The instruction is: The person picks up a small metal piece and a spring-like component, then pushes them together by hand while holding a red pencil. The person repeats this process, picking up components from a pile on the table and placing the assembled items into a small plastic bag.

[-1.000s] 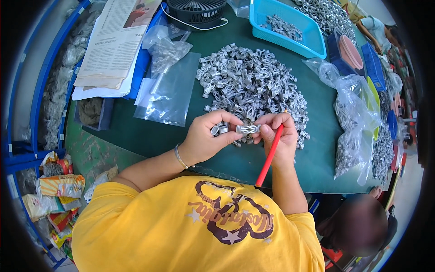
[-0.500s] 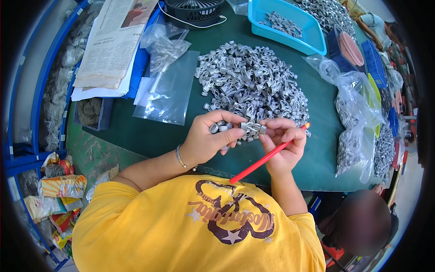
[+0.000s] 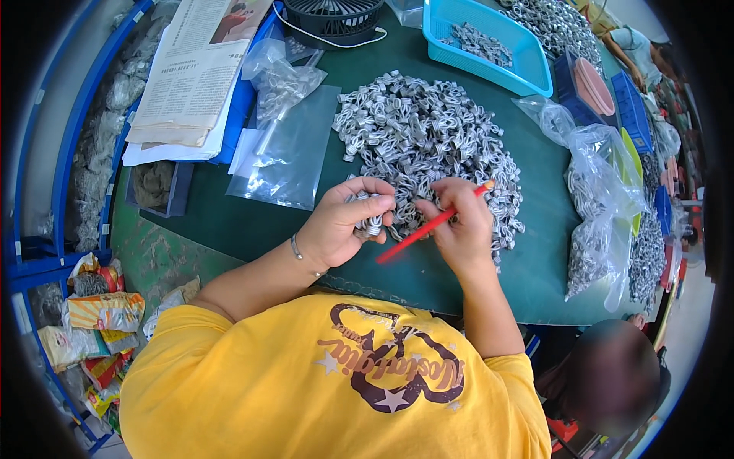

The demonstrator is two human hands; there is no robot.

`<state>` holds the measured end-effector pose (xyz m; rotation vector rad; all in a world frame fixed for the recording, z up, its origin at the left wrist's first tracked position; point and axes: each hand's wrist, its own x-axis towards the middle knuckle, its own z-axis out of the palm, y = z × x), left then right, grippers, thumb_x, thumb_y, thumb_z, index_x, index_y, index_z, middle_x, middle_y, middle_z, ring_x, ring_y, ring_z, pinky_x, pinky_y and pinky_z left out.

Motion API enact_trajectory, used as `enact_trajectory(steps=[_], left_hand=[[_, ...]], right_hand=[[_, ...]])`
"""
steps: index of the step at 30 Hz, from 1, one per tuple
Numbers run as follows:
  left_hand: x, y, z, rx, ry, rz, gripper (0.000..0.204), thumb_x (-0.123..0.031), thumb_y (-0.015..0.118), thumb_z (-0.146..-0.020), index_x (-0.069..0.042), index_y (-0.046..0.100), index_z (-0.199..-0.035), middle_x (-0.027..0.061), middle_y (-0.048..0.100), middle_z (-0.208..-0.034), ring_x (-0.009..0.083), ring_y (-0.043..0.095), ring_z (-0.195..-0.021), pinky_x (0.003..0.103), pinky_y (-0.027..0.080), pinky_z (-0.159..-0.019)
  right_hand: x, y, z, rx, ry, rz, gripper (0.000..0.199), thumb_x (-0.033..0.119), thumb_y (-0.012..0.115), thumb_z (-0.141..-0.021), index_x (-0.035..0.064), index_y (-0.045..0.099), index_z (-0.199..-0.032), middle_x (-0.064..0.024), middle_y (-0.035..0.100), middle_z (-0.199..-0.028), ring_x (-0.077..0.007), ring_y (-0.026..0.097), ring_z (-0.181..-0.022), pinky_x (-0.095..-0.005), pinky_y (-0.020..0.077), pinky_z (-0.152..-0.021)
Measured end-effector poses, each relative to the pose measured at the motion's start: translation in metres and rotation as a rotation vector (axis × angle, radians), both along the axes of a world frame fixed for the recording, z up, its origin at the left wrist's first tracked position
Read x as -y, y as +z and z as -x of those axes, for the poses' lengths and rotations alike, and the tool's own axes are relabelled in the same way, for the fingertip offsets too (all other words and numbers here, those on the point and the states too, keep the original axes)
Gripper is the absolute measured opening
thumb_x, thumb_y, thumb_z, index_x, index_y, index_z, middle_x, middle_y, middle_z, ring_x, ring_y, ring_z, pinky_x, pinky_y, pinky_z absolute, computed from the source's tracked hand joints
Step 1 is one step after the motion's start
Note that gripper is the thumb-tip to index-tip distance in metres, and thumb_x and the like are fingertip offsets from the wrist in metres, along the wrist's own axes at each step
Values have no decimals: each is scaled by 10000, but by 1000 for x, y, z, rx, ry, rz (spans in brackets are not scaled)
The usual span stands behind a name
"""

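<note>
My left hand (image 3: 330, 223) is closed around several small grey metal pieces (image 3: 370, 225), looped and coil-ended, which show between its thumb and curled fingers. At the near edge of a large heap of the same looped pieces (image 3: 428, 126) is my right hand (image 3: 470, 229), its thumb and fingertips down among them. A slim red stick (image 3: 417, 238) with a yellowish tip, shaped like a pencil, lies slantwise in the right hand. Whether the right fingertips also pinch a piece from the heap cannot be made out.
A clear plastic bag (image 3: 294, 164) lies left of the heap, by newspapers (image 3: 187, 84) and a black fan (image 3: 332, 19). A turquoise basket (image 3: 489, 70) with pieces stands behind. Filled plastic bags (image 3: 596, 191) sit at the right; another person (image 3: 608, 375) is at the lower right.
The hands have parted. My right hand has moved forward to the heap, away from the piece both hands were holding, taking the red stick along. My left hand keeps its handful.
</note>
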<state>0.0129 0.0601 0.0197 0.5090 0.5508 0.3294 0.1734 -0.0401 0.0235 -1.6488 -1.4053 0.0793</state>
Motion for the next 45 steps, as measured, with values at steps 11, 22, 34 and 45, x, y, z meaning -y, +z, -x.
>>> enact_trajectory(steps=[11, 22, 34, 45], left_hand=[[5, 16, -5, -197, -66, -618, 270, 26, 621, -761, -11, 539, -1016, 36, 560, -786, 86, 543, -592, 214, 465, -499], [10, 21, -4, -77, -51, -832, 215, -15, 637, -778, -7, 562, -979, 30, 560, -798, 66, 546, -590, 179, 450, -506], [11, 16, -5, 73, -24, -1111, 197, -1, 640, -771, 12, 576, -957, 72, 561, -831, 85, 558, -644, 191, 456, -513], [13, 8, -9, -14, -99, -33, 228, -160, 507, -887, 10, 533, -1036, 70, 583, -849, 137, 580, -689, 227, 477, -505]], right_hand=[[10, 6, 4, -955, 20, -28, 206, -36, 564, -820, 52, 384, -773, -138, 598, -873, -126, 577, -686, -236, 487, -551], [18, 6, 11, -1303, 158, 19, 195, -10, 556, -834, 75, 387, -787, -146, 606, -844, -130, 590, -634, -207, 486, -505], [21, -16, 17, -1219, 279, -256, 245, -108, 562, -781, 56, 382, -800, -202, 572, -979, -247, 610, -877, -313, 530, -740], [17, 11, 25, -473, 293, -293, 325, -120, 636, -715, 50, 365, -771, -187, 587, -936, -231, 599, -880, -304, 508, -715]])
